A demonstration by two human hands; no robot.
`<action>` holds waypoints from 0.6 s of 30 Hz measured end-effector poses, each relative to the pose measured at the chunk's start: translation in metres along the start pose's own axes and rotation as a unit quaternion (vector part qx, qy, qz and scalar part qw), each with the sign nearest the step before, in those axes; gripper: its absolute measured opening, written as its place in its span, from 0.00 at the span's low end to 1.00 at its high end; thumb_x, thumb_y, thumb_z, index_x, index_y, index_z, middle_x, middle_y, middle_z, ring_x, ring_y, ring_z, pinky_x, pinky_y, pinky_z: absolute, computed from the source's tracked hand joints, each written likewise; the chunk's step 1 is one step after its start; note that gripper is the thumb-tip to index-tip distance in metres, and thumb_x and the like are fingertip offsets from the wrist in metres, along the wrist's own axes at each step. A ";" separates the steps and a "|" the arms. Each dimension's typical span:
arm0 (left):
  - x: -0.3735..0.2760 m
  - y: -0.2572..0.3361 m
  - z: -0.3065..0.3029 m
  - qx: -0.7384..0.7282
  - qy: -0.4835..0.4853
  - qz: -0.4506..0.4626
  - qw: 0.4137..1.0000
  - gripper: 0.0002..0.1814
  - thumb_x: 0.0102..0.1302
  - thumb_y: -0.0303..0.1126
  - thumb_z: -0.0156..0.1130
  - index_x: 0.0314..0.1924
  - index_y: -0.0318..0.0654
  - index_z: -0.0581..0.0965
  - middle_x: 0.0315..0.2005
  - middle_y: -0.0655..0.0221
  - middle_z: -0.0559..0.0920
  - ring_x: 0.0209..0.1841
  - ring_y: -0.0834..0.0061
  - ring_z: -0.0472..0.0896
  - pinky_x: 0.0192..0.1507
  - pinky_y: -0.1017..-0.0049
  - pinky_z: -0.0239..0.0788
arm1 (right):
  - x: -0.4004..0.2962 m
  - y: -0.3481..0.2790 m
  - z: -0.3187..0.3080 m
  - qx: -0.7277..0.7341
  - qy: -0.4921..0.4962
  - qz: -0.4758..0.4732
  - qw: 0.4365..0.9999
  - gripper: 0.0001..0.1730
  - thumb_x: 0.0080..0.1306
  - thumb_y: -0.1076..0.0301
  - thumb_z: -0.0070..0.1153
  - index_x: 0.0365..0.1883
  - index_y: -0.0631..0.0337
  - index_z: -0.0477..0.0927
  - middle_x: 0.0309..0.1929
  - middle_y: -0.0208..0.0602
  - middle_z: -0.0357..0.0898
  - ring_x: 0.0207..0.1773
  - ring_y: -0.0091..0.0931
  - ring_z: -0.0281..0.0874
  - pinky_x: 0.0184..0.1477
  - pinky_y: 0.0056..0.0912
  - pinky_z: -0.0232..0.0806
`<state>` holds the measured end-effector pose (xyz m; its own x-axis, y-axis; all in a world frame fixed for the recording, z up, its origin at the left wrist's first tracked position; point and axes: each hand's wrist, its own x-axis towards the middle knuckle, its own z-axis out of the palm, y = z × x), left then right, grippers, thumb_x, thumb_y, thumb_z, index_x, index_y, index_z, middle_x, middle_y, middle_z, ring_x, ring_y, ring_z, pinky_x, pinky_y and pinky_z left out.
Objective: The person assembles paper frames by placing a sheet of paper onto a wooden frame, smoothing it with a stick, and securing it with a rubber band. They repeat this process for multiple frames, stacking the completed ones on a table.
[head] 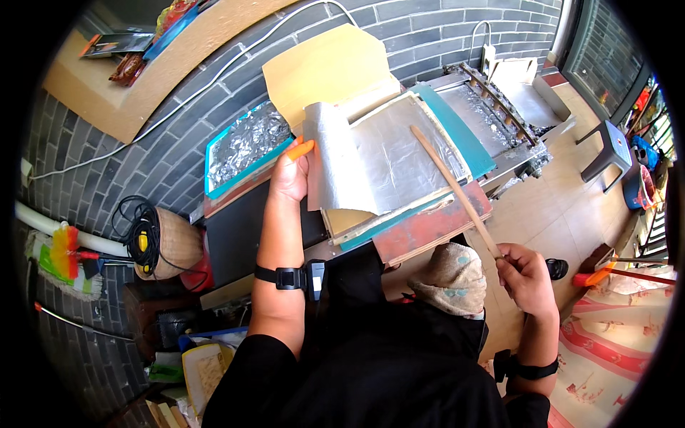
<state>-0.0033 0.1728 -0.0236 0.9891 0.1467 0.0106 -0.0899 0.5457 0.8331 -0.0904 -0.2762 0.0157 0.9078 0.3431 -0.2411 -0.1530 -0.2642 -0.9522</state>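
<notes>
My left hand (290,176), with orange rubber covers on its fingertips, holds the left edge of a silver foil sheet (338,171). That edge is raised and curls over; some of my fingers are hidden by it. More silver foil (396,166) lies flat inside a pale frame (463,176). Between the thumb and fingers of my right hand (527,275) is the near end of a long, thin wooden stick (455,184). The stick slants away to the left, with its tip over the foil's far part.
Left of the foil, a blue tray (207,171) holds crumpled foil scraps (246,147). Yellow-brown paper (326,67) stands behind, against the brick wall. A metal machine with a roller bar (500,104) sits at the right. A grey stool (607,152) stands on the floor.
</notes>
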 end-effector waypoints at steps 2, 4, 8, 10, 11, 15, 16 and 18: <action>-0.009 0.005 -0.003 0.019 0.011 0.034 0.999 0.22 0.62 0.27 0.59 0.57 0.36 0.74 0.52 0.65 0.80 0.55 0.69 0.77 0.60 0.71 0.66 | -0.001 -0.004 -0.001 -0.017 -0.005 0.012 1.000 0.09 0.67 0.79 0.52 0.44 0.72 0.78 0.23 0.24 0.72 0.25 0.13 0.66 0.27 0.20 0.60; -0.013 0.007 -0.015 0.016 0.005 0.040 0.999 0.21 0.62 0.27 0.59 0.57 0.36 0.75 0.52 0.65 0.81 0.56 0.69 0.76 0.61 0.70 0.65 | 0.000 0.003 -0.002 -0.002 0.003 0.009 1.000 0.09 0.67 0.79 0.52 0.44 0.72 0.77 0.22 0.24 0.72 0.25 0.13 0.66 0.27 0.20 0.60; -0.021 0.008 -0.044 -0.018 0.007 0.029 0.999 0.20 0.63 0.27 0.58 0.56 0.35 0.75 0.52 0.64 0.80 0.55 0.68 0.76 0.61 0.69 0.65 | 0.001 0.006 0.000 -0.010 0.005 0.008 1.000 0.09 0.67 0.79 0.51 0.45 0.73 0.77 0.22 0.24 0.71 0.24 0.14 0.66 0.26 0.20 0.59; -0.027 0.009 -0.042 -0.041 0.010 0.032 0.999 0.19 0.65 0.28 0.57 0.57 0.35 0.75 0.52 0.63 0.80 0.56 0.68 0.76 0.61 0.68 0.65 | 0.002 0.009 -0.001 -0.015 0.011 0.008 1.000 0.09 0.67 0.79 0.51 0.45 0.74 0.76 0.22 0.24 0.71 0.24 0.14 0.66 0.26 0.20 0.59; -0.029 0.008 -0.047 -0.046 0.006 0.028 0.999 0.19 0.65 0.28 0.57 0.57 0.35 0.75 0.52 0.63 0.80 0.56 0.68 0.76 0.61 0.68 0.65 | 0.001 0.009 -0.001 -0.016 0.013 0.009 1.000 0.10 0.67 0.79 0.51 0.45 0.74 0.76 0.22 0.24 0.71 0.24 0.14 0.66 0.26 0.20 0.59; -0.038 0.008 -0.076 -0.057 0.010 0.033 0.998 0.19 0.67 0.29 0.55 0.57 0.35 0.74 0.53 0.63 0.80 0.56 0.67 0.76 0.62 0.68 0.65 | 0.001 0.006 0.000 -0.017 0.012 0.006 1.000 0.10 0.67 0.79 0.51 0.45 0.74 0.77 0.22 0.24 0.71 0.24 0.14 0.66 0.26 0.20 0.60; -0.041 0.008 -0.083 -0.059 0.016 0.038 0.997 0.19 0.67 0.29 0.55 0.57 0.35 0.74 0.53 0.62 0.80 0.56 0.68 0.76 0.62 0.68 0.65 | 0.001 0.006 0.000 -0.018 0.009 0.004 1.000 0.10 0.67 0.79 0.51 0.45 0.74 0.77 0.22 0.24 0.71 0.24 0.14 0.67 0.26 0.20 0.60; -0.046 0.009 -0.096 -0.062 0.025 0.040 0.997 0.19 0.67 0.29 0.55 0.57 0.35 0.74 0.53 0.62 0.80 0.56 0.67 0.76 0.61 0.67 0.65 | 0.002 0.008 0.000 -0.014 0.009 -0.005 1.000 0.10 0.67 0.79 0.51 0.45 0.73 0.77 0.22 0.24 0.71 0.23 0.14 0.67 0.26 0.20 0.60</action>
<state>-0.0612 0.2503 -0.0693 0.9716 0.2327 0.0438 -0.1846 0.6285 0.7556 -0.0897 -0.2774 0.0080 0.9163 0.3287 -0.2287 -0.1339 -0.2868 -0.9486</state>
